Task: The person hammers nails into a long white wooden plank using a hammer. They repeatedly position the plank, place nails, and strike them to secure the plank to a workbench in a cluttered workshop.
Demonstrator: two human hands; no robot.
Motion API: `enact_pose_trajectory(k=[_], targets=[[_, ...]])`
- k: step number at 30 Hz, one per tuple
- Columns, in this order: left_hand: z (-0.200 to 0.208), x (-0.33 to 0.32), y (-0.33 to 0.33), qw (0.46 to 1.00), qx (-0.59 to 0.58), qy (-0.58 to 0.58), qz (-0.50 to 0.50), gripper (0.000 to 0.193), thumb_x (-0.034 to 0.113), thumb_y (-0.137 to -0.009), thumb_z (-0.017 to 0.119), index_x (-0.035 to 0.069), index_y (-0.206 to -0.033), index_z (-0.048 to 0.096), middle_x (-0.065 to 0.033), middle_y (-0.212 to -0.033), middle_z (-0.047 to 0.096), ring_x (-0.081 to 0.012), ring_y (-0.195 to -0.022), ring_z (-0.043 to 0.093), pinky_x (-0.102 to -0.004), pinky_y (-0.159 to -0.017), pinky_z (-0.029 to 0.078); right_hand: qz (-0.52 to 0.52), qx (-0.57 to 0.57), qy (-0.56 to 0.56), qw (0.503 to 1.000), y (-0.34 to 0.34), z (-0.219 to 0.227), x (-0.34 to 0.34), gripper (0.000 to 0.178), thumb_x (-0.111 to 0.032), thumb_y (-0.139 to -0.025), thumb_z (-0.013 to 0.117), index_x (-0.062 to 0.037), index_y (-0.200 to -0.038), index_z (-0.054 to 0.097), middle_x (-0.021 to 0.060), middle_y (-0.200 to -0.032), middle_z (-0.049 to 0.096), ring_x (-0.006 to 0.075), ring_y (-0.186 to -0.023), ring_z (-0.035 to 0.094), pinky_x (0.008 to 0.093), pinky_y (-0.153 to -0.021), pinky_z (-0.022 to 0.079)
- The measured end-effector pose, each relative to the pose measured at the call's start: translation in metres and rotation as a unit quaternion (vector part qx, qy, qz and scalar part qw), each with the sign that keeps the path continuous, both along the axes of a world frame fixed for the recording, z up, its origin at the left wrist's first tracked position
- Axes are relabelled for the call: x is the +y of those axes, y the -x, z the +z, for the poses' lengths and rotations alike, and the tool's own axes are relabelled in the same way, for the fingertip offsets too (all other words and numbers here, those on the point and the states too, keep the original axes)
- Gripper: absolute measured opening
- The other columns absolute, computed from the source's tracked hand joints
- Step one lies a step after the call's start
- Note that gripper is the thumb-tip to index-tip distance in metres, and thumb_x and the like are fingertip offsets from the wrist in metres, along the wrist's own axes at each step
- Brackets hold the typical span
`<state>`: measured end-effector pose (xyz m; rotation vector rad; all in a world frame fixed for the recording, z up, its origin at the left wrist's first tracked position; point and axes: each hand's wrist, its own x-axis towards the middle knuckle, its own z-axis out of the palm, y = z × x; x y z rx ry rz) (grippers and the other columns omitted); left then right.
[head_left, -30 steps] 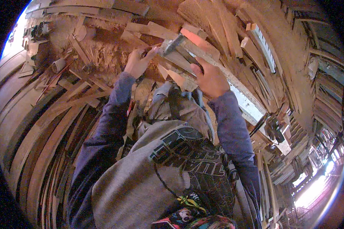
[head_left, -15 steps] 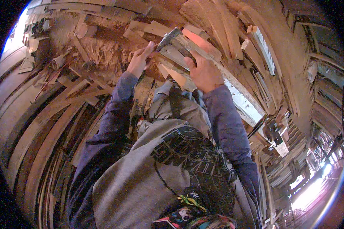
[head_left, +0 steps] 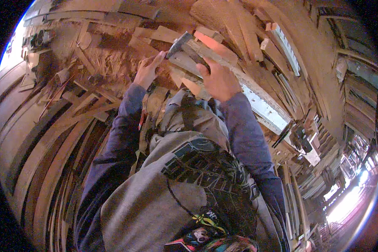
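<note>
My right hand (head_left: 221,79) is closed round the wooden handle of a hammer (head_left: 193,51). Its grey metal head (head_left: 179,45) points up and left, over a long board (head_left: 186,62). Facing it is my left hand (head_left: 147,72), with one digit stretched toward the hammer's head and the others partly bent; I see nothing held there. Whether that fingertip touches the metal cannot be made out. Below the board, between my hands, a pale wedge-shaped piece of wood (head_left: 192,86) shows.
A reddish lit block (head_left: 215,45) lies beyond the hammer. A whitish strip (head_left: 262,106) runs toward a dark clamp-like tool (head_left: 301,139) at right. Curved planks (head_left: 40,157) stack at left. A pale container (head_left: 85,40) stands among scraps at far left.
The hammer and both hands have shifted slightly left in the picture, along with the surroundings. My left fingers look more bent than before. The right hand keeps its hold on the handle.
</note>
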<state>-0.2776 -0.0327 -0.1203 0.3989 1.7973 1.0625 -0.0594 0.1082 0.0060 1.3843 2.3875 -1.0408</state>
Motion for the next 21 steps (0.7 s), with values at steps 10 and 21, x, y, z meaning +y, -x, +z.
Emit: enact_pose_trajectory(k=[10, 21], targets=[[0.047, 0.026, -0.01, 0.982, 0.09, -0.054, -0.156, 0.041, 0.027, -0.089, 0.068, 0.002, -0.121, 0.066, -0.0066, -0.103, 0.07, -0.0092, -0.093, 0.06, -0.0264, -0.087, 0.047, -0.091, -0.03, 0.063, 0.993, -0.218, 0.024, 0.01, 0.05, -0.038, -0.095, 0.059, 0.0015, -0.125, 0.058, 0.0234, -0.109, 0.067, 0.031, -0.103, 0.066, 0.0369, -0.088, 0.049], [-0.008, -0.002, 0.022, 0.852, 0.41, -0.078, -0.317, 0.042, 0.02, -0.09, 0.066, 0.009, -0.13, 0.057, -0.0079, -0.116, 0.064, -0.0185, -0.104, 0.056, -0.0338, -0.096, 0.041, 0.013, 0.035, 0.128, 0.991, -0.036, 0.015, 0.003, 0.049, -0.051, -0.091, 0.051, -0.0163, -0.123, 0.062, 0.0221, -0.103, 0.068, 0.0417, -0.096, 0.064, 0.0512, -0.085, 0.051]])
